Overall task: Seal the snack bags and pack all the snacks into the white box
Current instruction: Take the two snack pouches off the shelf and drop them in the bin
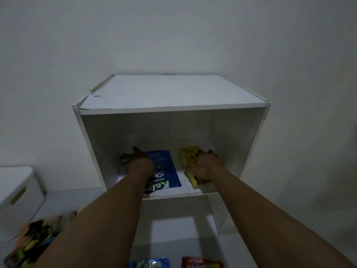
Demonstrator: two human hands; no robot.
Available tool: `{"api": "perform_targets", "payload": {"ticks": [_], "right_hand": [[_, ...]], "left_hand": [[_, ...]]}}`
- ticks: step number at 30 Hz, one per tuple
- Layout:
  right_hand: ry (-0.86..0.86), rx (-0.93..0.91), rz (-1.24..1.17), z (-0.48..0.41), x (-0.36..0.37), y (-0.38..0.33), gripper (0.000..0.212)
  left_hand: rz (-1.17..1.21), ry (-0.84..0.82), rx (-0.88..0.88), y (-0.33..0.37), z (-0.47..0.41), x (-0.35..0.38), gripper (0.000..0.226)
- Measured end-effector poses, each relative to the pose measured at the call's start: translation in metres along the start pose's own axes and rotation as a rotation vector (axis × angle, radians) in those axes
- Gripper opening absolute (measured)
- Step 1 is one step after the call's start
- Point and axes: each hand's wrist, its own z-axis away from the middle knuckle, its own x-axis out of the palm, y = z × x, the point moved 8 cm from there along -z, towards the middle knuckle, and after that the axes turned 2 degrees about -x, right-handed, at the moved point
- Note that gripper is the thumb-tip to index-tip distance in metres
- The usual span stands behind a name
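**Both hands in the upper shelf compartment, on two snack bags**

A blue snack bag [166,167] lies flat on the floor of the upper compartment, in the middle of the frame, with its printed lettering upside down to the camera. The left hand [136,161] rests over the bag's left edge. Its fingers bend downward at the far left, but the dim light does not let me tell whether they grip the bag or only lie on it.

Just to the right, apart from the blue bag, a yellow snack bag [186,154] is held by the right hand [208,165]. The fingers are curled round its middle, so one end sticks up behind the hand and the other points down toward the front edge of the shelf.

Both bare forearms reach up from the bottom of the frame into the white shelf unit [173,91], which stands against a plain wall.

The white box [19,198], with a slot handle in its side, sits at the left edge of the frame, well apart from the hands. Below it, in the lower left corner, lies a blurred pile of snack bags [32,242]. At the bottom edge, between the forearms, a second blue bag [148,263] and a red bag [201,263] lie side by side, cut off by the frame.
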Motion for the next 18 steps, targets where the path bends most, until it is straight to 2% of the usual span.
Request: {"api": "perform_targets", "payload": {"ticks": [3, 11, 13, 15, 18], "right_hand": [[0.023, 0.024, -0.026, 0.010, -0.001, -0.002, 0.078], [0.066, 0.047, -0.074, 0.019, 0.006, -0.004, 0.080], [0.075, 0.049, -0.081, 0.019, 0.008, -0.003, 0.081], [0.082, 0.050, -0.104, 0.017, 0.009, 0.000, 0.082], [0.086, 0.043, -0.092, 0.015, 0.009, 0.005, 0.083]], "left_hand": [[0.017, 0.016, 0.034, -0.006, -0.004, 0.002, 0.086], [0.240, -0.019, 0.106, -0.007, 0.002, 0.006, 0.074], [0.281, -0.006, 0.117, -0.006, -0.001, 0.007, 0.060], [0.274, 0.011, 0.122, -0.007, 0.000, 0.007, 0.047], [0.251, -0.002, 0.128, -0.010, 0.001, 0.009, 0.045]]}}
